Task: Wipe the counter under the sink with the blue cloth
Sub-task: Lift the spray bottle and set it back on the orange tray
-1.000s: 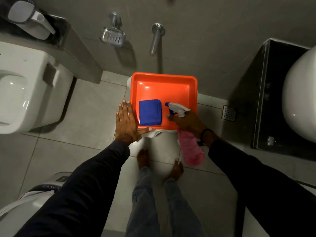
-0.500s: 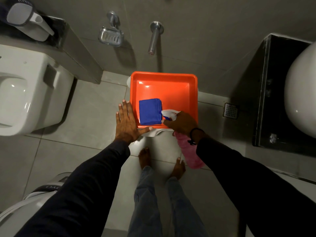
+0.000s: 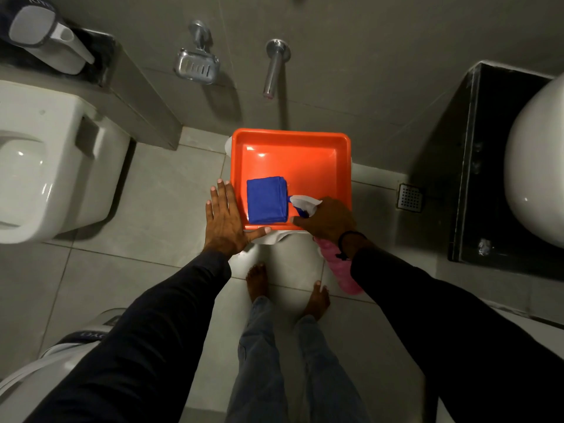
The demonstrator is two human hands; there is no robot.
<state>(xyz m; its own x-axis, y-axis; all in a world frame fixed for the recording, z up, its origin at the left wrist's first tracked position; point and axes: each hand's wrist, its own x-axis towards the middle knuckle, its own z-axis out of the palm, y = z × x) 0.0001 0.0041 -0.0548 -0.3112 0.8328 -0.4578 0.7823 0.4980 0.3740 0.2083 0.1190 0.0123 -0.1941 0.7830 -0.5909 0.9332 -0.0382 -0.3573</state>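
Observation:
A folded blue cloth (image 3: 267,199) lies in the near left part of an orange tub (image 3: 305,141), which rests on a white stool. My left hand (image 3: 227,221) lies flat against the tub's near left corner, fingers spread, thumb along the front rim. My right hand (image 3: 328,219) grips a pink spray bottle (image 3: 341,270) by its neck; the white and blue nozzle (image 3: 302,204) points at the cloth, just touching its right edge. The black counter (image 3: 476,166) under the white sink (image 3: 537,166) is at the far right.
A white toilet (image 3: 45,166) stands at the left, a soap dish (image 3: 197,67) and wall tap (image 3: 273,68) at the back. A floor drain (image 3: 410,197) sits right of the tub. My bare feet (image 3: 287,291) stand on the tiled floor below the stool.
My right hand has carried the spray bottle left and toward me, so the nozzle now meets the cloth's right edge. My left hand has stayed on the tub's corner.

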